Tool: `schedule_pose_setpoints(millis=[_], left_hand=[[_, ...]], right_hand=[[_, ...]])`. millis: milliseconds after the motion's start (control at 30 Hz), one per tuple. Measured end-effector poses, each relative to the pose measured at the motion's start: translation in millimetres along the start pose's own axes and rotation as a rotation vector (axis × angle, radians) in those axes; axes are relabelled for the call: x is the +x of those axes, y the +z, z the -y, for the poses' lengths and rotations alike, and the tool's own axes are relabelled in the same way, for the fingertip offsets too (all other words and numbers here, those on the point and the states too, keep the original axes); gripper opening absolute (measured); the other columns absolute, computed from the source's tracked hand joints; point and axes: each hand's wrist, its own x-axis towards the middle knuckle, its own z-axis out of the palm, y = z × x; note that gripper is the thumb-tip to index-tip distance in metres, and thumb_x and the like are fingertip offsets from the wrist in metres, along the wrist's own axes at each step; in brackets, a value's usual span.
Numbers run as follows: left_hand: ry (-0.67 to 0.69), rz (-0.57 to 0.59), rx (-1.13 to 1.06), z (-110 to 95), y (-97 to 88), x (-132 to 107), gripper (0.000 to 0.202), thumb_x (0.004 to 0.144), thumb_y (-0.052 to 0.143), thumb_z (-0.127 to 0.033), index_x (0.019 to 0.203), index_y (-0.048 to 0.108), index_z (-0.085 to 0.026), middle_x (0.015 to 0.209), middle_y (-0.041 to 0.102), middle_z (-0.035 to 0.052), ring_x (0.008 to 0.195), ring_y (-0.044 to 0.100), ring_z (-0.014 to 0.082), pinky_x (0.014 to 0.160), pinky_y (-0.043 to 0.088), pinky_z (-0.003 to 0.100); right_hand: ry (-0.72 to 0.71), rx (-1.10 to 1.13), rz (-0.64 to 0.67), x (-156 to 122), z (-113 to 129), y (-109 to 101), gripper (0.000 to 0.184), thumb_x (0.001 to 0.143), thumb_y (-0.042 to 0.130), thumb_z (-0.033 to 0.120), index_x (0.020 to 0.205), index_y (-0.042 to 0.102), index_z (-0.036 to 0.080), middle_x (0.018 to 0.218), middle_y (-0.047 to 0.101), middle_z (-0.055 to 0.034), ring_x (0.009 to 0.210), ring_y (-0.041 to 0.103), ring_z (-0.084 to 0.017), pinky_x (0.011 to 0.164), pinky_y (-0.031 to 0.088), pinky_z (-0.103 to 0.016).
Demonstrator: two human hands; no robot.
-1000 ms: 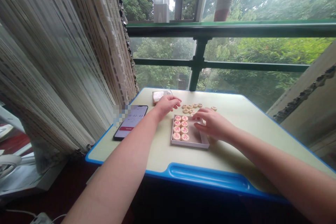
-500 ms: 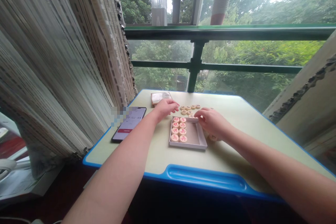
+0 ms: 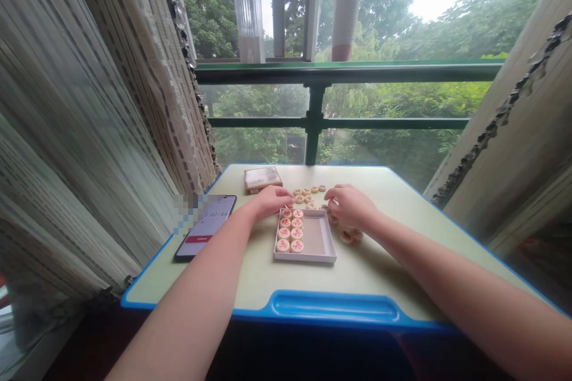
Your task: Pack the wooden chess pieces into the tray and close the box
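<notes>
A shallow white box (image 3: pixel 319 250) lies on the small table, with several round wooden chess pieces (image 3: pixel 289 230) marked in red laid in two columns at its left side. More loose pieces (image 3: pixel 308 191) lie on the table just beyond the box, and a few (image 3: pixel 348 234) sit to its right. My left hand (image 3: pixel 271 199) rests palm down at the box's far left corner, fingers curled over the table. My right hand (image 3: pixel 349 205) hovers at the far right corner with its fingers curled down among the loose pieces; what they hold is hidden.
A phone (image 3: pixel 205 225) with a lit timer screen lies at the table's left. A flat box lid (image 3: pixel 263 178) sits at the far left corner. The table (image 3: pixel 402 262) has a blue rim and a front groove (image 3: pixel 335 306). Curtains hang on both sides, and a green window rail runs behind.
The camera view has tilted up and shifted. Both hands drew slightly closer to the box's far edge. My right hand moved off the box toward the loose pieces behind it.
</notes>
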Motion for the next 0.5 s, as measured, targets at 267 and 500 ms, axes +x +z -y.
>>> schedule_pose_setpoints(millis=[267,500], left_hand=[[0.059,0.075,0.123,-4.8,4.0,-6.2,0.022,0.06,0.067,-0.034,0.074,0.071,-0.017,0.073,0.068,0.0059,0.068,0.059,0.0175,0.062,0.044,0.028],[0.054,0.078,0.136,-3.9,3.9,-4.7,0.022,0.059,0.068,-0.033,0.074,0.073,-0.018,0.071,0.068,0.006,0.067,0.059,0.0179,0.061,0.044,0.028]], right_hand=[[0.003,-0.027,-0.005,5.5,-12.0,8.8,0.027,0.078,0.045,0.02,0.087,0.07,0.02,0.098,0.064,-0.0064,0.089,0.051,-0.021,0.076,0.038,-0.028],[0.022,-0.031,-0.01,6.6,-11.3,9.2,0.03,0.076,0.044,0.015,0.089,0.07,0.021,0.101,0.064,-0.0052,0.091,0.051,-0.021,0.077,0.038,-0.029]])
